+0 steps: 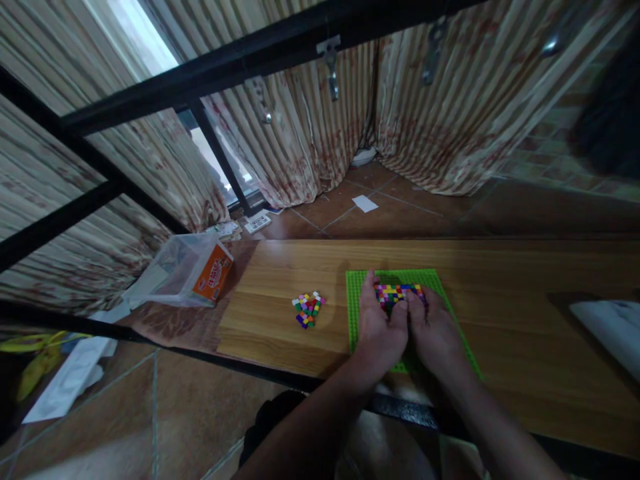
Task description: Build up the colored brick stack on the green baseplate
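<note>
Fingers of the left hand and right hand clamp a multicoloured brick block between them over the green baseplate, presumably bracing its sides; loose bricks lie left of the fingers, apparently within reach.

Baseplate was bright green. Brick block showed yellow, red, orange, blue and pink squares, mixed. Loose bricks, left, were white, red, green, blue. Tabletop had tan wood grain. Far curtains carried cream-and-brown stripes with reddish blotches. Box label, left, was orange.
</note>
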`<act>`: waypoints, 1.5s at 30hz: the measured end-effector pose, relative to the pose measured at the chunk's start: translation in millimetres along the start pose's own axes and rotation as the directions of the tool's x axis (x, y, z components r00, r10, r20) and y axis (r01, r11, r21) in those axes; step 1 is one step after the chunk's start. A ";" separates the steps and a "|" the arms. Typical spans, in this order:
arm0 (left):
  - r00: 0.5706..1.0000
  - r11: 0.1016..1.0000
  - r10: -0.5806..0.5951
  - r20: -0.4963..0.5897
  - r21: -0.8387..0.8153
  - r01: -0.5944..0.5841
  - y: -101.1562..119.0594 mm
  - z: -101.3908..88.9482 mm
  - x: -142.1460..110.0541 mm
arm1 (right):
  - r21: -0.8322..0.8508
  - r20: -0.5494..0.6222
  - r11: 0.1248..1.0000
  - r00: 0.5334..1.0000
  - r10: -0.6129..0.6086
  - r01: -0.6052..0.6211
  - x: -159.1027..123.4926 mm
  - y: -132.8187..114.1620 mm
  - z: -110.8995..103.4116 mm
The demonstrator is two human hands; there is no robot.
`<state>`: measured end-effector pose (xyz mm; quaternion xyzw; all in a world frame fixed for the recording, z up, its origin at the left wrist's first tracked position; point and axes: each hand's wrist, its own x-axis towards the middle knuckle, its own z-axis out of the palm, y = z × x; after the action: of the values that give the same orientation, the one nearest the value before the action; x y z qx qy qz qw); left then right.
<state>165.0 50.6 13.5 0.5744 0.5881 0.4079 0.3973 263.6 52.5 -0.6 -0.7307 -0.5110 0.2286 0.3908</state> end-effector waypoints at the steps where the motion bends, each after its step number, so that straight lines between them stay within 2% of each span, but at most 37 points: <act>1: 1.000 1.000 0.004 0.005 -0.001 -0.004 0.2 -0.1 -0.5 | -0.008 0.000 1.000 1.000 0.007 -0.007 0.1 -0.1 -0.6; 4: 0.999 0.999 0.039 0.024 0.002 -0.039 0.5 -2.8 -0.6 | -0.029 0.011 0.999 1.000 0.012 -0.012 0.5 -0.8 -2.8; 6: 0.993 0.993 0.112 0.028 0.027 -0.113 0.9 -11.0 3.2 | -0.043 0.020 0.999 1.000 0.006 -0.005 1.1 -1.3 -4.1; 8: 0.978 0.975 0.205 0.027 0.085 -0.206 0.9 -27.9 11.9 | -0.056 0.031 0.998 1.000 0.002 -0.001 2.1 -1.7 -5.2; 10: 0.971 0.951 0.236 0.046 0.197 -0.240 -1.3 -53.2 24.4 | -0.069 0.041 0.997 0.999 0.018 -0.015 3.1 -2.2 -6.3; 15: 0.993 0.843 0.118 0.021 0.527 -0.111 -20.2 -123.4 52.8 | -0.085 0.058 0.995 0.997 0.049 -0.044 5.0 -2.5 -8.9; 17: 0.995 0.782 0.081 0.053 0.616 -0.096 -28.2 -140.7 56.8 | -0.072 0.053 0.997 0.998 0.038 -0.034 5.1 -1.7 -9.4; 19: 0.989 0.736 0.062 0.133 0.663 -0.135 -32.8 -149.2 57.1 | -0.058 0.041 0.998 0.999 0.026 -0.024 5.1 -0.8 -9.3; 22: 0.968 0.692 0.057 0.243 0.690 -0.214 -34.7 -150.5 55.8 | -0.052 0.034 0.999 0.999 0.018 -0.016 5.0 -0.4 -8.9; 24: 0.959 0.669 0.070 0.275 0.700 -0.249 -34.9 -148.5 55.7 | -0.054 0.038 0.998 0.999 0.015 -0.013 5.1 -1.1 -9.2; 31: 0.967 0.619 0.069 0.246 0.750 -0.235 -34.8 -145.0 60.4 | -0.067 0.077 0.997 0.996 0.045 -0.040 6.2 -6.5 -12.0; 34: 0.973 0.702 0.140 0.183 0.675 -0.228 -29.3 -140.1 60.3 | -0.058 0.093 0.998 0.995 0.042 -0.037 5.8 -8.4 -13.1; 38: 0.948 0.872 0.297 0.111 0.374 -0.317 -16.5 -119.9 53.2 | -0.038 0.093 0.999 0.995 0.018 -0.015 4.7 -9.7 -13.4; 41: 0.929 0.902 0.356 0.103 0.222 -0.370 -7.6 -98.7 44.7 | -0.026 0.089 1.000 0.996 0.012 -0.010 4.3 -9.5 -12.6; 45: 0.907 0.885 0.401 0.131 0.201 -0.420 -3.8 -77.9 39.4 | -0.023 0.086 1.000 0.996 -0.012 0.014 4.4 -8.3 -11.7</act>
<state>89.8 88.2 37.4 0.7439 0.4778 0.3886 0.2594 269.0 54.0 13.2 -0.7215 -0.5347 0.2512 0.3611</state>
